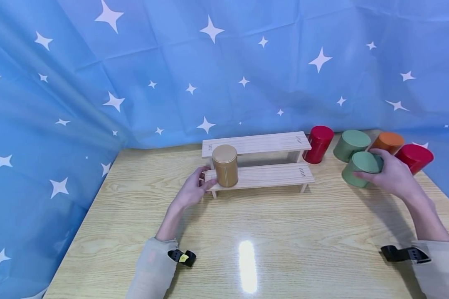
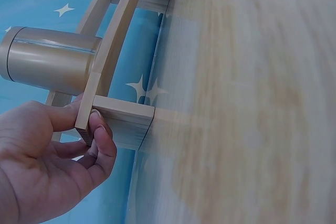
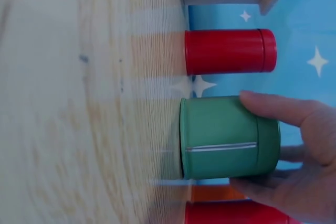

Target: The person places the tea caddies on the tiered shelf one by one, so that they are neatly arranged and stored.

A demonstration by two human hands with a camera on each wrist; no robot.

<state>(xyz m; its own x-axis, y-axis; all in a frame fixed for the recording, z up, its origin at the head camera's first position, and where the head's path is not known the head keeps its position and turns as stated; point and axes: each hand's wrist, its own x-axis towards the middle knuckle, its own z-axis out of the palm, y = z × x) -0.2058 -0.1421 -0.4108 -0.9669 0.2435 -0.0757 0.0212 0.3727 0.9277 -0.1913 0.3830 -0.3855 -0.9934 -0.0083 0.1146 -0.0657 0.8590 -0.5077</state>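
A two-step wooden rack (image 1: 269,176) stands near the back of the table, with a gold canister (image 1: 226,168) upright at the left of its lower step. My left hand (image 1: 191,190) pinches the left end of that step, thumb on top and fingers curled below, as the left wrist view shows at the board end (image 2: 89,103). Far to the right, my right hand (image 1: 394,172) grips the upper part of a green canister (image 3: 223,137), thumb on one side and fingers on the other. The canister is upright, its base close to the tabletop.
Behind the gripped canister stand a second green canister (image 1: 351,147) and an orange one (image 1: 389,142). One red canister (image 1: 318,145) is beside the rack's right end; another red canister (image 1: 415,157) stands beyond my right hand. A starry blue cloth (image 1: 247,62) hangs behind the table.
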